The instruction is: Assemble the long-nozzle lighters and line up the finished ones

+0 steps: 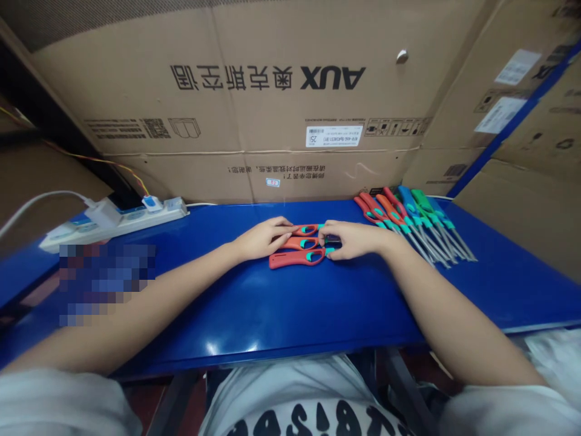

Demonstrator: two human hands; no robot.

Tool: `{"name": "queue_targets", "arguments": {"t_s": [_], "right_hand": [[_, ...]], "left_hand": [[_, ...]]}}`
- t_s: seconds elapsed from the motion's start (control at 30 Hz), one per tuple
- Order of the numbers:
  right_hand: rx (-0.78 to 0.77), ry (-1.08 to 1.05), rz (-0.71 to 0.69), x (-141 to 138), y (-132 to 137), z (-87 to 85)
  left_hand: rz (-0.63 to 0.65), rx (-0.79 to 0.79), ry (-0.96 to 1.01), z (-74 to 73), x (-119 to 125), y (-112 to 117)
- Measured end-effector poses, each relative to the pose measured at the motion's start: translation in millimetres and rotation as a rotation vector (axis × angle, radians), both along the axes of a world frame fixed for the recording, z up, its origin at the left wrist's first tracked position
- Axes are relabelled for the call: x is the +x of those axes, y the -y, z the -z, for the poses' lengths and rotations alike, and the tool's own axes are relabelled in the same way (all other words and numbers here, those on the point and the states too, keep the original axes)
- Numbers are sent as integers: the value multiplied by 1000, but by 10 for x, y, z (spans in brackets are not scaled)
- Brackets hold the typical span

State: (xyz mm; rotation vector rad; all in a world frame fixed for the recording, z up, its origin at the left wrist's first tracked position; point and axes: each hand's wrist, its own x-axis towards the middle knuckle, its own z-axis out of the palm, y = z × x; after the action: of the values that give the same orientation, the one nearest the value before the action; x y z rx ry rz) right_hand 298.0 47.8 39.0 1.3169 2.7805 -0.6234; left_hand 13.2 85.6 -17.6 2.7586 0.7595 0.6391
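Note:
Three red lighter handles with teal triggers [297, 244] lie side by side in the middle of the blue table [254, 309]. My left hand [262, 238] rests on their left ends, fingers curled over the upper two. From the right, my right hand [351, 239] meets the same handles, its fingertips pinched on their teal ends. What sits under those fingertips is hidden.
Several finished long-nosed lighters [411, 221] in red, blue and green lie in a row at the back right. A white power strip [115, 219] with plugs lies at the back left. Cardboard boxes [272, 97] wall in the table behind and to the right.

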Motion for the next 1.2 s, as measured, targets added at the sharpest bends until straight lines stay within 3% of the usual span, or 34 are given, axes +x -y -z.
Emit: {"name": "queue_targets", "arguments": {"t_s": [0.23, 0.4, 0.57, 0.67, 0.77, 0.97, 1.07, 1.2], "right_hand": [[-36, -5, -18, -15, -15, 8], [-41, 10, -23, 32, -27, 24], [85, -196, -18, -3, 6, -46], [236, -478, 57, -201, 63, -181], [240, -672, 29, -496, 152, -365], [290, -547, -204, -998, 327, -683], [387, -525, -144, -1150, 366, -643], [431, -491, 21, -1239, 349, -406]], "left_hand": [[-133, -126, -5, -84, -30, 241], [-236, -261, -206, -211, -197, 518], [-186, -85, -154, -274, -271, 672], [-133, 11, -79, -292, -267, 648], [-107, 33, -54, -288, -263, 630], [-19, 15, -67, -205, -266, 630], [2, -3, -58, -197, -262, 631], [2, 35, -28, -186, -246, 650]]}}
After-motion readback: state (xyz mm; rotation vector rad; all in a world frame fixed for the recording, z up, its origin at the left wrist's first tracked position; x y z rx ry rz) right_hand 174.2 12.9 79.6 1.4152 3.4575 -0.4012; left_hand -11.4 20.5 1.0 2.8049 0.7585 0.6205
